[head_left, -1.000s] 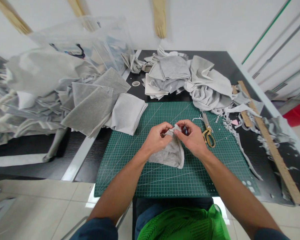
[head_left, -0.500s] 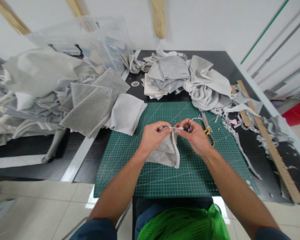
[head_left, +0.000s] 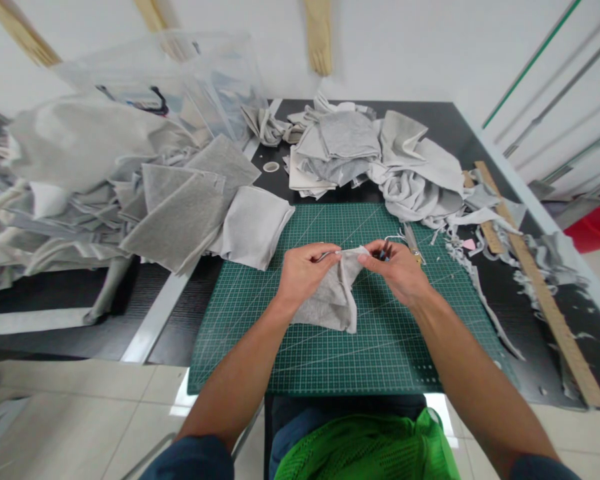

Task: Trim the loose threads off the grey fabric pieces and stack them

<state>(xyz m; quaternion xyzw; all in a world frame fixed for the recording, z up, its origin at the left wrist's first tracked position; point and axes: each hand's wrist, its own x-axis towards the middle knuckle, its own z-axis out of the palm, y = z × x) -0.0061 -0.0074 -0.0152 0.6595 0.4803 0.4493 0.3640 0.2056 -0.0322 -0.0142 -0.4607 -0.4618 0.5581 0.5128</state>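
Note:
A grey fabric piece (head_left: 325,303) hangs from both hands, its lower part lying on the green cutting mat (head_left: 240,340). My left hand (head_left: 303,273) is closed, pinching the upper edge of the fabric between thumb and fingers. At the other end of that edge, my right hand (head_left: 397,270) pinches the fabric with thumb and index finger. A small dark pointed tool (head_left: 386,250), perhaps thread snips, is tucked in the right fingers, mostly hidden. Just beyond this hand lie scissors (head_left: 411,240), their gold handles largely covered by it.
Grey fabric heaps (head_left: 80,153) fill the left side. A folded light fabric piece (head_left: 255,223) overlaps the mat's corner. Fabric stacks (head_left: 350,137) and a tape roll (head_left: 271,167) sit behind. A wooden ruler (head_left: 535,280) and scraps lie right. A clear plastic box (head_left: 225,87) stands at back left.
My right hand has shifted slightly right, now covering the scissors' handles. The fabric's upper edge is spread wider between the hands. My left hand has barely moved.

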